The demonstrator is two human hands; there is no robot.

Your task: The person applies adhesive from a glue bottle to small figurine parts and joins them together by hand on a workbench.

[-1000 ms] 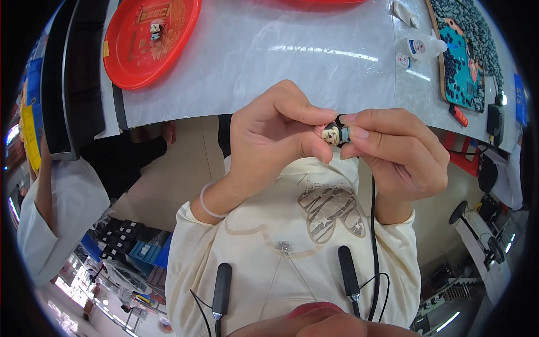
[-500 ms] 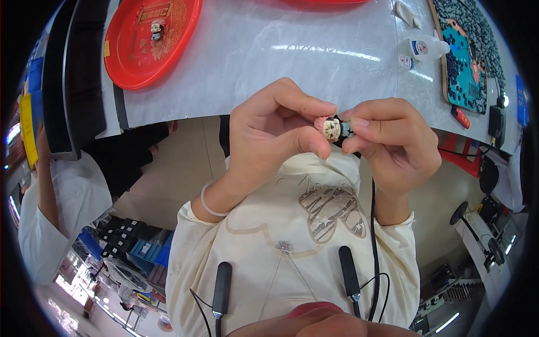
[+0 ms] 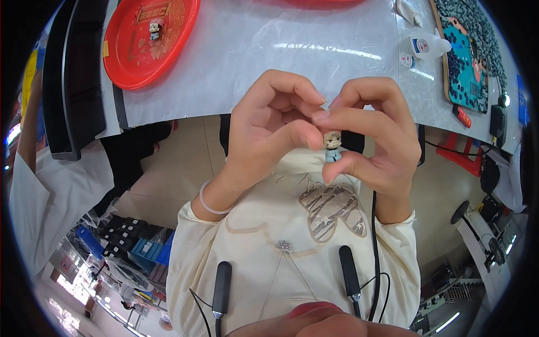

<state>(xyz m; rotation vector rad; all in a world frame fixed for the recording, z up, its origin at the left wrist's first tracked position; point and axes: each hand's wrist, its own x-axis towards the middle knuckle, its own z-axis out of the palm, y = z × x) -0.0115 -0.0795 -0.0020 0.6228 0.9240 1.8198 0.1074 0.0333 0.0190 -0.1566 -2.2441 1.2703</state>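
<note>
Upright between the thumb and index finger of my right hand is a small figurine. It has a pale face with dark markings and a light blue body; my fingertips cover the top of its head and its foot. My left hand is curved beside it, thumb and fingers apart. The left thumb tip is close against the figurine's left side, though whether it touches I cannot tell. A similar figurine, pink-haired and light blue, lies on a red tray at the far left of the table.
The table has a whitish covering. At its right stand a clear squeeze bottle, a small label-bearing container, a crumpled tissue and a patterned mat. A black cable hangs down my front. Another person's sleeve is at left.
The figurine has turned from lying sideways to upright and sits slightly lower. My left fingers have come off it and spread apart; my right index finger has moved over its head.
</note>
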